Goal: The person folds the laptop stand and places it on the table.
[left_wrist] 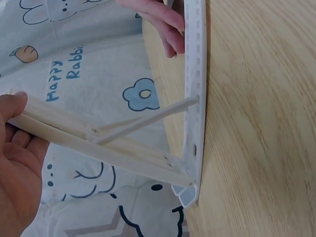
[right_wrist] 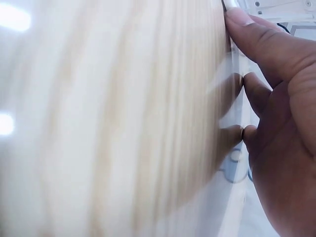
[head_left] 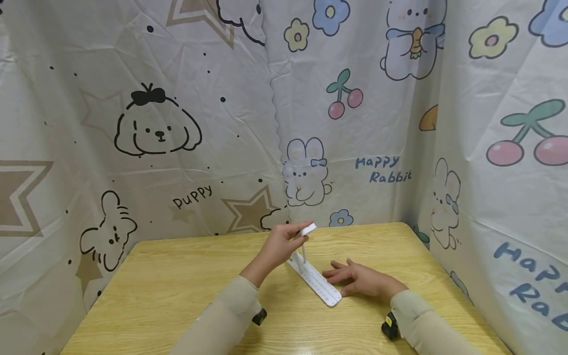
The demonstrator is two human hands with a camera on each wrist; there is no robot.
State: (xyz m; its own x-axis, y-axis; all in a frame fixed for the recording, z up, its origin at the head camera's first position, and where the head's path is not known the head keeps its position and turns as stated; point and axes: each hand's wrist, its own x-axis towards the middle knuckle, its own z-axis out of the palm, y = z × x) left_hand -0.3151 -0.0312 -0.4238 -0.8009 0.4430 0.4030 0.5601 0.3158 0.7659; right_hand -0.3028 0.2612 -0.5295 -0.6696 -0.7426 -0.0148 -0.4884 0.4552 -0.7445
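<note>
The left hand (head_left: 277,244) is pinching the raised top panel (head_left: 307,230) of a white folding stand (head_left: 316,282), lifting it off the base. The right hand (head_left: 357,279) is lying flat with fingers spread, pressing the base's edge. The stand is sitting mid-table on the wooden table (head_left: 168,291), before a cartoon-printed curtain (head_left: 155,123).

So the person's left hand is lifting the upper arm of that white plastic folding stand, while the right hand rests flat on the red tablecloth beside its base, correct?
Not quite: there is no red tablecloth. The right hand rests flat on a bare, light wooden table, as the head view shows. The rest stands: the left hand lifts the upper arm of the white plastic folding stand, beside whose base the right hand lies.
</note>
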